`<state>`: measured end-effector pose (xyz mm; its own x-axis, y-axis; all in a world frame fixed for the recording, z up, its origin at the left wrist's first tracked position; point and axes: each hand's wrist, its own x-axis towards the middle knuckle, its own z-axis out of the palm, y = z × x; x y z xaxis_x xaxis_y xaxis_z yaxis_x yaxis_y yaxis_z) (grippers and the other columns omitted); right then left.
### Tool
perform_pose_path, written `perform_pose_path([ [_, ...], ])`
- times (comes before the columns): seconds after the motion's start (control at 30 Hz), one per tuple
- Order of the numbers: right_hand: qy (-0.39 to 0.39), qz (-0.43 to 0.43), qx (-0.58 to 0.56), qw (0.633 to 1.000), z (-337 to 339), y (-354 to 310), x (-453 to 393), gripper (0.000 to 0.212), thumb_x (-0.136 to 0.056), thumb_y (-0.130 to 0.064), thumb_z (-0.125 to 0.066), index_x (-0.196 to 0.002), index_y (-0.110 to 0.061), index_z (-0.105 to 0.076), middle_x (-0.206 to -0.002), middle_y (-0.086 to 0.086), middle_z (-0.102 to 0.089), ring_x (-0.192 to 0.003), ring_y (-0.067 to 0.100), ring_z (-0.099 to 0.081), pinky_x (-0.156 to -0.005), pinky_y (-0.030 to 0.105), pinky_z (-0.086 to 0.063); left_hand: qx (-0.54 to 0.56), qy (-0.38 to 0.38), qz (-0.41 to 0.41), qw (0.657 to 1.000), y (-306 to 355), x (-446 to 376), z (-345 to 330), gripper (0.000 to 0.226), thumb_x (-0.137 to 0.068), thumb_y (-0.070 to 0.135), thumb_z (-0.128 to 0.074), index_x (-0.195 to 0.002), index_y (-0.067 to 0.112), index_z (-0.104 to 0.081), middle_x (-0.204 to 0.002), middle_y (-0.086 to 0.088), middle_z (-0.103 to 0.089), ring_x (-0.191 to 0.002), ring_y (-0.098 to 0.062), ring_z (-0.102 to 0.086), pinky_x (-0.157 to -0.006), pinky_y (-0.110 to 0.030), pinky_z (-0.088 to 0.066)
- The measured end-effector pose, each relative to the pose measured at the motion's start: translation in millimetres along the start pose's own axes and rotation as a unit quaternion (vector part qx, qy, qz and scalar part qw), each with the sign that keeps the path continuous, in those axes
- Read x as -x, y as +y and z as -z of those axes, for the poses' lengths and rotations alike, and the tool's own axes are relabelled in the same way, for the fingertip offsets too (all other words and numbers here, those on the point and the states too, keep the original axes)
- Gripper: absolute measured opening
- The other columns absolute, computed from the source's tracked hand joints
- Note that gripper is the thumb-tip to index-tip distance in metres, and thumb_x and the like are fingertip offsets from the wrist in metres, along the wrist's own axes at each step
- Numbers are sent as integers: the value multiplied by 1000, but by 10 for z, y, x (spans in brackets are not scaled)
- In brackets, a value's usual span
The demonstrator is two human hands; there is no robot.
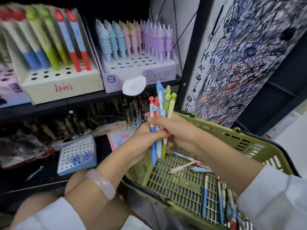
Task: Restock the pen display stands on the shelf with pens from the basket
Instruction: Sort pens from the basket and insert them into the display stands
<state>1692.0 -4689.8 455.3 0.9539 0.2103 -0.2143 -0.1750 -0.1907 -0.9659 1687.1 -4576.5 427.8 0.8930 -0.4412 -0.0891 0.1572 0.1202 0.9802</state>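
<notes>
A bunch of pens (162, 103) in blue, red and green stands upright above the green basket (249, 145). My left hand (142, 140) grips the bunch at its lower half. My right hand (172, 128) holds it from the right, fingers curled round the barrels. More loose pens (206, 193) lie on the basket floor. On the upper shelf a cream display stand (63, 83) holds tall blue, green and red pens behind empty front holes. Beside it a lilac "UNICORN" stand (141, 63) holds pastel pens with several free holes in front.
A white paper tag (134, 86) hangs off the shelf edge. On the lower shelf sit a small perforated blue stand (78, 153) with glassy blue pieces, darker pen boxes (103, 117) and a loose pen (35, 172). A scribbled test board (240, 60) rises at right.
</notes>
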Motion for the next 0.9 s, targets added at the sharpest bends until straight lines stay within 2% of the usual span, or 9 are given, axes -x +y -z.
perform_pose_path([
  [0.13,-85,58,-34,994,-209,-316,-52,15,-91,-29,-59,-93,-15,-63,-74,8,-65,-48,16,-56,-35,19,-41,31,107,-61,992,229,91,166,19,-64,5,-55,-75,14,-68,-54,-14,-57,-42,-19,-55,-43,-25,-49],
  [0.2,-119,91,-15,989,-320,-438,-80,18,-93,-31,-55,-97,-15,-62,-81,10,-65,-55,23,-55,-42,24,-48,57,126,-72,988,327,174,296,15,-75,-4,-53,-74,7,-64,-48,-12,-48,-35,-16,-46,-38,-19,-40],
  [0.27,-130,116,-16,984,-414,-550,-120,19,-95,-33,-50,-101,-17,-59,-78,2,-66,-56,24,-55,-51,26,-51,67,129,-76,986,417,277,462,16,-87,-6,-46,-76,3,-54,-48,-9,-45,-33,-14,-40,-37,-18,-34],
  [0.37,-71,149,-15,986,-541,-704,-230,21,-96,-31,-47,-106,-15,-56,-90,-2,-65,-75,15,-62,-75,26,-55,81,129,-87,985,520,459,730,14,-92,-1,-45,-80,5,-50,-53,-5,-50,-37,-13,-39,-39,-20,-32],
  [0.4,-46,165,-1,985,-594,-749,-268,19,-96,-28,-49,-102,-14,-58,-92,0,-65,-78,11,-62,-76,23,-54,85,134,-89,983,543,521,816,11,-92,0,-45,-84,6,-50,-55,-5,-51,-38,-13,-39,-39,-20,-33],
  [0.5,-25,207,17,978,-819,-871,-343,17,-94,-17,-53,-82,-11,-62,-68,-3,-61,-60,1,-59,-60,14,-50,94,152,-100,979,584,686,1050,10,-93,2,-45,-86,5,-52,-57,-7,-53,-39,-14,-40,-39,-22,-35],
  [0.57,-28,224,4,974,-977,-942,-386,16,-93,-14,-54,-79,-10,-61,-61,-4,-60,-55,1,-59,-57,14,-50,89,171,-111,975,610,779,1197,15,-92,3,-47,-81,5,-56,-59,-9,-55,-40,-16,-42,-40,-23,-37],
  [0.73,-32,265,38,963,-1334,-1214,-522,11,-95,-13,-51,-87,-11,-57,-67,1,-62,-56,2,-59,-59,16,-52,68,234,-124,962,710,977,1557,32,-93,9,-49,-71,13,-72,-63,-11,-66,-43,-18,-53,-42,-24,-45],
  [0.9,106,373,82,918,-1352,-1782,-729,14,-96,-15,-49,-83,-19,-52,-72,4,-64,-61,7,-61,-64,22,-53,72,264,-146,951,761,1113,1842,11,-94,8,-48,-93,2,-57,-62,-6,-63,-37,-13,-38,-37,-20,-34],
])
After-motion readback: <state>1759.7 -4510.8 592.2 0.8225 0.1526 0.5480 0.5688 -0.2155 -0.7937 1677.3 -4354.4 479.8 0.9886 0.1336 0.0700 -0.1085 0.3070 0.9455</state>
